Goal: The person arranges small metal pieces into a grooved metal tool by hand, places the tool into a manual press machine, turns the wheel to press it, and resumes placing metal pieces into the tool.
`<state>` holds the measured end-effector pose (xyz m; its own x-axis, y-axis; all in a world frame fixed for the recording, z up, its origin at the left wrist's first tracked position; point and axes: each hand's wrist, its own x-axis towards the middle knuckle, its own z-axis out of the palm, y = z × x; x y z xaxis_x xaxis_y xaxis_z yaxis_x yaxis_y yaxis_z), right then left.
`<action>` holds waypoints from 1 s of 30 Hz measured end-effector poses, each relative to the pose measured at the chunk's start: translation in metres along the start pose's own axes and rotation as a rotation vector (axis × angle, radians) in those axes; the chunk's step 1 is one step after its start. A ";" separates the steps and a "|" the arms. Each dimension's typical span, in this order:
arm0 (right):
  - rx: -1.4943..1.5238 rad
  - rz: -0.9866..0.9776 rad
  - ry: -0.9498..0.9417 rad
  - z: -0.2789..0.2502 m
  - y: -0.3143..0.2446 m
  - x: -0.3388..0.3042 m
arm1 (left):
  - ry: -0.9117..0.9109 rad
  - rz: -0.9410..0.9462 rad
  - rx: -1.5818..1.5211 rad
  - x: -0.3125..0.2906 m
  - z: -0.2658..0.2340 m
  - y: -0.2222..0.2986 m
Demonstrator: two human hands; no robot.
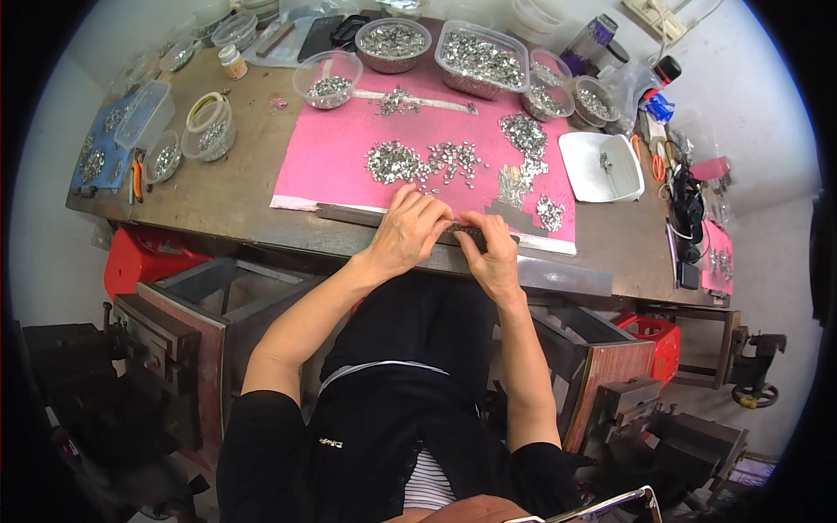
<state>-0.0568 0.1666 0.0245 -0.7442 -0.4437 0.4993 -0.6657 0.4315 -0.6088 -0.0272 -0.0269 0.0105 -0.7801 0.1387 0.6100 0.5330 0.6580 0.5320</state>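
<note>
At the table's front edge, my left hand [406, 235] and my right hand [493, 259] meet with fingers closed in pinches. Between the fingertips shows a narrow dark strip [464, 229]; its exact kind is too small to tell. Under both hands a long dark metal bar [349, 215] lies along the front of a pink mat [336, 166]. Just beyond my left hand are a heap of small shiny metal pieces [394, 162] and a looser scatter of them [453, 163]. Thin metal pins [512, 186] lie past my right hand, near a small pile of metal bits [549, 213].
Clear plastic tubs [482, 59] of metal parts line the back. A white square dish [575, 170] stands right of the mat. Orange-handled pliers [137, 179] and a blue mat [109, 144] are at left. Red stools [148, 253] and vises [157, 344] stand below the table.
</note>
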 end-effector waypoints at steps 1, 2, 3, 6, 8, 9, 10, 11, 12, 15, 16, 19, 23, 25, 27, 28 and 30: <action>0.016 0.029 0.010 -0.002 0.002 0.000 | 0.000 -0.001 0.002 0.001 -0.001 0.001; 0.018 0.029 0.009 -0.002 0.005 0.002 | -0.039 -0.028 0.030 0.002 -0.002 0.002; 0.005 0.051 0.053 -0.002 0.009 0.006 | -0.079 -0.053 0.055 0.003 -0.002 0.004; -0.045 0.170 -0.010 -0.009 0.019 0.025 | 0.011 -0.025 0.166 0.022 0.006 -0.003; -0.255 -0.022 -0.018 -0.007 0.031 0.038 | -0.091 -0.080 0.237 0.038 0.011 -0.011; -0.297 0.026 -0.150 -0.005 0.035 0.040 | -0.197 -0.103 0.329 0.045 0.013 -0.015; -0.299 0.019 -0.146 -0.005 0.036 0.039 | -0.303 -0.126 0.420 0.051 0.015 -0.016; -0.348 -0.013 -0.223 -0.006 0.036 0.036 | -0.490 -0.186 0.427 0.051 0.016 -0.014; -0.394 -0.041 -0.303 -0.006 0.036 0.031 | -0.487 -0.185 0.429 0.047 0.013 -0.011; -0.246 -0.048 -0.383 -0.023 0.027 0.030 | -0.490 -0.156 0.275 0.023 -0.005 0.000; -0.165 -0.035 -0.423 -0.028 0.025 0.030 | -0.489 -0.155 0.274 0.019 -0.009 0.002; -0.098 -0.055 -0.295 -0.036 0.028 0.034 | -0.513 -0.171 0.180 0.016 -0.017 0.002; -0.133 0.149 -0.229 -0.031 0.026 0.044 | -0.148 -0.126 0.139 0.028 -0.008 -0.019; -0.165 0.080 -0.117 -0.021 0.034 0.042 | -0.080 -0.107 0.146 0.038 0.001 -0.028; -0.179 0.082 -0.101 -0.014 0.037 0.041 | 0.002 0.015 0.228 0.045 0.010 -0.033; -0.191 0.085 -0.086 -0.011 0.037 0.041 | 0.002 0.016 0.228 0.048 0.012 -0.035; -0.208 0.105 -0.066 -0.006 0.033 0.041 | -0.064 0.027 0.271 0.052 0.017 -0.037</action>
<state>-0.1095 0.1669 0.0289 -0.8094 -0.4354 0.3940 -0.5867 0.6277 -0.5116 -0.0932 -0.0315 0.0127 -0.7908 0.1995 0.5787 0.4534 0.8260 0.3348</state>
